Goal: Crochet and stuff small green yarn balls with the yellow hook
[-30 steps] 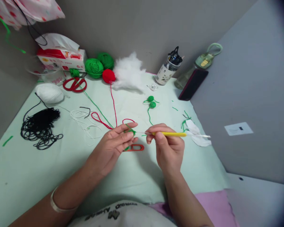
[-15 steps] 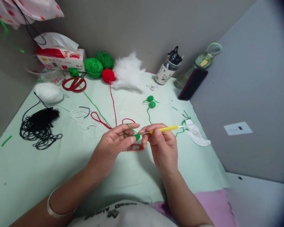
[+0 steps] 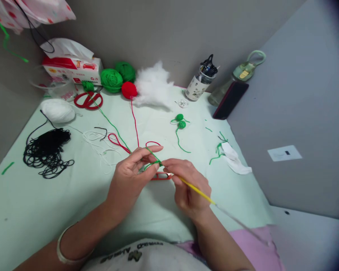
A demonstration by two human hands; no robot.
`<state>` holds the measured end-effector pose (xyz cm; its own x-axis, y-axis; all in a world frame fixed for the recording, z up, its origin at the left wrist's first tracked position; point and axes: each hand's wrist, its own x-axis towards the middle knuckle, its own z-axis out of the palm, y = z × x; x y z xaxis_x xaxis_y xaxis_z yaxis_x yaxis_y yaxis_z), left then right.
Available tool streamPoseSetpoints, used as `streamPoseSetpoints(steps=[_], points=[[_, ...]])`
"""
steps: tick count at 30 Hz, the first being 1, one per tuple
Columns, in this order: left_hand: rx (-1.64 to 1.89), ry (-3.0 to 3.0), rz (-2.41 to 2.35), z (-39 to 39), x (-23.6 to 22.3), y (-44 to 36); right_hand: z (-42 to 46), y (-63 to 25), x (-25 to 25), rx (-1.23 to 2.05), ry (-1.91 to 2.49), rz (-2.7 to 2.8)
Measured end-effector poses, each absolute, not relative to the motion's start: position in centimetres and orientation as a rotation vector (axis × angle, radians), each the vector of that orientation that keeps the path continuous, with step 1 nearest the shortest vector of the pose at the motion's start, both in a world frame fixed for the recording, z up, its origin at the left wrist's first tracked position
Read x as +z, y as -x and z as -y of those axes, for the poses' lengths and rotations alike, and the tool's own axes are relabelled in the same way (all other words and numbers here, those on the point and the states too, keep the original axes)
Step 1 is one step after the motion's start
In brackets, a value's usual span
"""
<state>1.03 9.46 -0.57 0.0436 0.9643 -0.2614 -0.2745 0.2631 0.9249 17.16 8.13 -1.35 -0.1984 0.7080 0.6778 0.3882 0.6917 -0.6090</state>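
Pinching a small green yarn piece [image 3: 158, 163] between thumb and fingers in the left grip [image 3: 131, 176], with a green strand [image 3: 153, 154] crossing the raised index finger. Holding a yellow-handled hook [image 3: 199, 191] in the right grip [image 3: 194, 180], narrowed right beside that piece, with the front tip hidden by fingers and the silver rear end blurred toward the lower right. Showing beneath both hands, on the desk [image 3: 158, 218], a flat orange-red tool [image 3: 161, 178]. Farther forward, showing two small green balls [image 3: 182, 125] with loose tails, and left of these, a looped red yarn [image 3: 123, 148]. Toward the wall, showing red-handled scissors [image 3: 89, 102], a red yarn ball [image 3: 129, 90] and a white fluffy heap [image 3: 154, 86].
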Motion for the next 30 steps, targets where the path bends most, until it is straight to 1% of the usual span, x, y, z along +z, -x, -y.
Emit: streamPoseSetpoints(steps=[8, 12, 14, 15, 19, 22, 26, 30], points=[[1.147, -0.826, -1.127, -9.0, -0.2, -1.2, -7.8, -17.1, -2.0, 0.175, 0.941, 1.893], [0.991, -0.557, -0.899, -9.2, 0.0, -1.2, -7.9, -17.5, -2.0, 0.113, 1.005, 2.003], [0.896, -0.414, -0.754, -9.6, -0.1, -1.0, -8.1, -17.6, -1.9, 0.197, 0.979, 1.903], [0.874, -0.377, -0.716, -9.8, -0.2, -0.9, -8.3, -17.6, -1.8, 0.289, 0.976, 1.800], [0.931, -0.404, -0.751, -10.2, -0.5, -0.6, -9.1, -17.0, -1.4, 0.762, 0.920, 1.376], [0.979, -0.503, -0.789, -10.1, -0.5, -0.8, -9.4, -16.5, -1.2, 0.877, 0.918, 1.350], [1.001, -0.552, -0.831, -9.8, -0.5, -1.0, -9.0, -16.4, -1.4, 0.759, 0.954, 1.469], [0.973, -0.475, -0.831, -9.8, -0.5, -1.1, -8.3, -16.8, -1.7, 0.379, 0.991, 1.806]])
